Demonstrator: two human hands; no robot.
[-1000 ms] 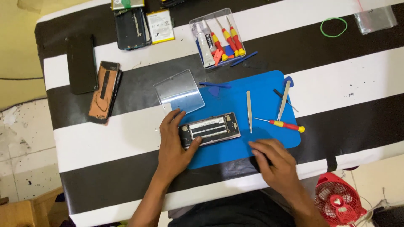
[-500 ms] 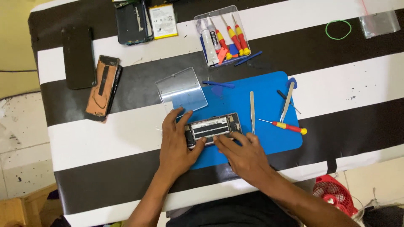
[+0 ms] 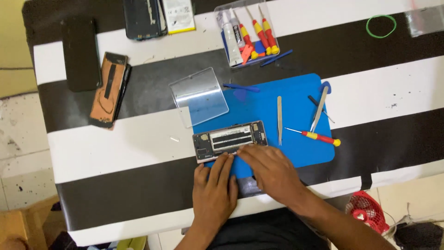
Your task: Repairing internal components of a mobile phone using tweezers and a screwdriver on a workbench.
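Note:
An opened phone body [image 3: 230,140], with its inner frame and boards showing, lies lengthwise at the near left corner of a blue work mat [image 3: 282,102]. My left hand [image 3: 215,187] lies flat just below it, fingers stretched out and the tips meeting its lower edge. My right hand [image 3: 273,169] reaches in from the right, its fingertips resting on the same lower edge near the middle. Neither hand grips anything.
On the mat lie tweezers [image 3: 279,119], a second pair [image 3: 319,109], a red-yellow screwdriver [image 3: 317,137] and blue pry tools [image 3: 241,87]. A clear lid [image 3: 199,96], a tool box [image 3: 247,32], phone parts [image 3: 108,90] and a black phone [image 3: 81,53] sit farther off. A red fan [image 3: 365,213] is beside the table.
My left hand has left the phone's left end and dropped below it. My right hand has slid left and back off the phone's top onto its lower edge.

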